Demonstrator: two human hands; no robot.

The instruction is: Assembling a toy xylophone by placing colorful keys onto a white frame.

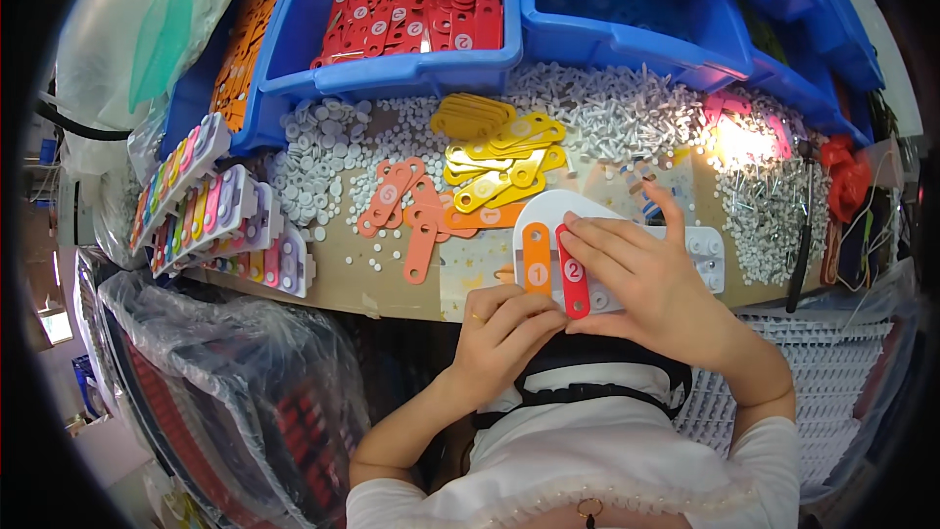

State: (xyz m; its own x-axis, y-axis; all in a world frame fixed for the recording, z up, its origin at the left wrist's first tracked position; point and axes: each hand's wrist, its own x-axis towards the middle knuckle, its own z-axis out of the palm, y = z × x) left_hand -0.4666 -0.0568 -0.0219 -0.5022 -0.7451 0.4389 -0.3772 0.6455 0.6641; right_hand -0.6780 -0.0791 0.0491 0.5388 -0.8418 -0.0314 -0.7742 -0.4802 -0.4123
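A white toy xylophone base [558,203] lies near the table's front edge. An orange bar [536,260] and a red bar [576,284] lie side by side across it. My right hand [641,269] spans the red bar, with fingertips at its far end and the thumb by its near end; one finger is raised. My left hand [504,333] is closed at the base's near edge, below the orange bar, its fingertips partly hidden. Yellow bars [504,167], orange-red bars [421,240] and another orange bar [490,217] lie loose beyond my left hand.
Blue bins [411,67] line the back, one full of red bars [411,10]. White pins [627,118], round caps [304,162] and metal screws [774,225] cover much of the table. Assembled xylophones [220,216] are stacked at left. A plastic-wrapped crate [225,362] stands below.
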